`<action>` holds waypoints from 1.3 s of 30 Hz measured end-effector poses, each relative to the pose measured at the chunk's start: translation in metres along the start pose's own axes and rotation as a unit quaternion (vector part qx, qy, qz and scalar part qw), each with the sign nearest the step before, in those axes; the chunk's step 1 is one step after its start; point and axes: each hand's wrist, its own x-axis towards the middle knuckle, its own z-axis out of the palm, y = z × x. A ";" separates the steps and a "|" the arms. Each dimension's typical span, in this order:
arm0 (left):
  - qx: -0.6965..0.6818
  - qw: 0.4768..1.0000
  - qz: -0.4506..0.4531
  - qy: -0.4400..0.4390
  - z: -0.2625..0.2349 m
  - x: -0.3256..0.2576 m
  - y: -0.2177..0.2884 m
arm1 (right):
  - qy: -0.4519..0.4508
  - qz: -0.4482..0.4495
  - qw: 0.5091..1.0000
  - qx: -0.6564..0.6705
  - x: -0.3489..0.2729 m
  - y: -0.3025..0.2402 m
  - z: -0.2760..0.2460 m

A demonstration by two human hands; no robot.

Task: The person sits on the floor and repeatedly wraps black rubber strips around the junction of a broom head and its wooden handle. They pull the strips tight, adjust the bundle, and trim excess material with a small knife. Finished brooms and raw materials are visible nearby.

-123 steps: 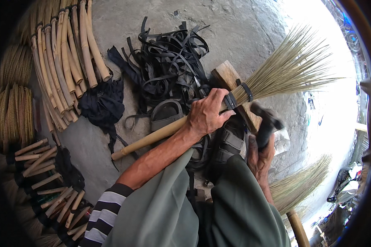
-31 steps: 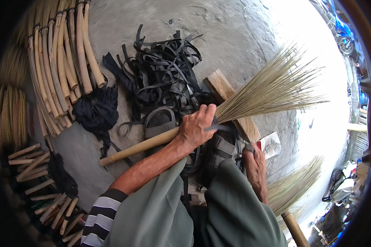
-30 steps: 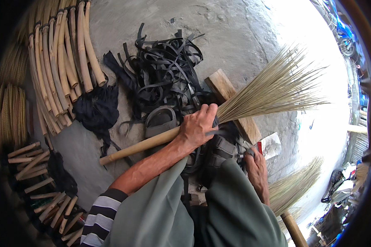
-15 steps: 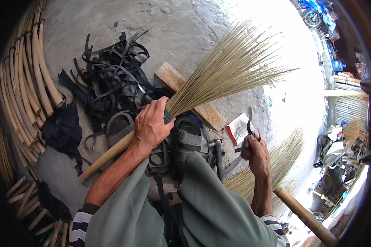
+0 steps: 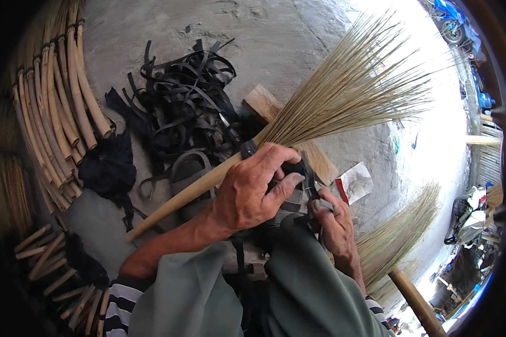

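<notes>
At the centre of the view, above the person's green-trousered knees (image 5: 298, 281), the left hand (image 5: 247, 194) is clenched around the neck of a straw-bristled broom with a pale wooden handle (image 5: 180, 196), at the point where a dark band binds the bristles to the stick. The handle runs down and left from the hand, ending over the grey concrete floor (image 5: 275, 39); the fan of tan bristles (image 5: 348, 90) spreads up and right. The right hand (image 5: 334, 224) lies just beside the left, its fingers curled around a small dark tool or strap at the binding; what it holds cannot be made out. Under the bristle neck lies a rectangular pale wooden block (image 5: 270, 109), partly covered by the broom. Left of the block sits a tangled heap of black rubber strips (image 5: 185, 101), with a black cloth bundle (image 5: 109, 168) near it. Along the left rim, a row of curved tan cane pieces (image 5: 62, 106) lies side by side, and short cut wooden pegs (image 5: 45, 258) are scattered lower left. Right of the hands, a small flat packet, white with a red edge (image 5: 354, 182), rests on the floor. A second straw broom with a bamboo handle (image 5: 402, 241) lies at lower right, well apart from the first.
</notes>
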 end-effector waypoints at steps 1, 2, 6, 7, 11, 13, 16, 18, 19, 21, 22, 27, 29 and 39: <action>0.022 0.998 0.056 0.022 -0.001 0.002 -0.003 | -0.013 0.005 1.000 -0.010 0.002 -0.004 0.003; 0.043 0.992 0.113 0.039 -0.003 0.007 -0.009 | -0.025 0.010 0.999 -0.021 0.002 -0.009 0.006; -0.021 0.994 0.084 -0.071 -0.009 0.000 -0.022 | -0.037 -0.031 0.997 -0.059 0.007 -0.020 0.012; -0.047 0.991 0.052 -0.114 -0.010 -0.003 -0.024 | -0.036 -0.049 0.996 -0.066 0.008 -0.021 0.013; -0.185 0.964 -0.108 -0.158 -0.007 -0.014 -0.031 | -0.015 -0.032 0.996 -0.078 0.016 -0.017 0.011; -0.278 0.933 -0.167 -0.153 -0.009 -0.017 -0.037 | -0.012 -0.008 0.997 -0.075 0.020 -0.014 0.012; -0.353 0.906 -0.189 -0.135 -0.008 -0.018 -0.047 | 0.009 -0.025 0.995 -0.099 0.024 -0.010 0.019; -0.377 0.897 -0.194 -0.125 -0.006 -0.020 -0.051 | 0.014 -0.041 0.993 -0.107 0.026 -0.008 0.022; -0.387 0.891 -0.203 -0.124 -0.005 -0.021 -0.052 | 0.013 -0.041 0.993 -0.110 0.027 -0.007 0.022; -0.373 0.895 -0.206 -0.129 -0.004 -0.021 -0.052 | -0.001 -0.035 0.994 -0.104 0.030 -0.004 0.021; -0.350 0.905 -0.201 -0.135 -0.004 -0.021 -0.050 | -0.006 -0.031 0.994 -0.102 0.031 -0.002 0.020; -0.021 0.998 -0.049 -0.016 -0.013 -0.020 -0.036 | 0.006 -0.035 0.986 -0.164 0.037 0.015 0.018; 0.078 0.993 0.073 0.054 -0.015 -0.017 -0.032 | 0.048 -0.087 0.966 -0.239 0.036 0.020 0.021; 0.205 0.967 0.148 0.037 -0.015 -0.018 -0.025 | 0.183 -0.259 0.916 -0.247 0.030 -0.019 0.032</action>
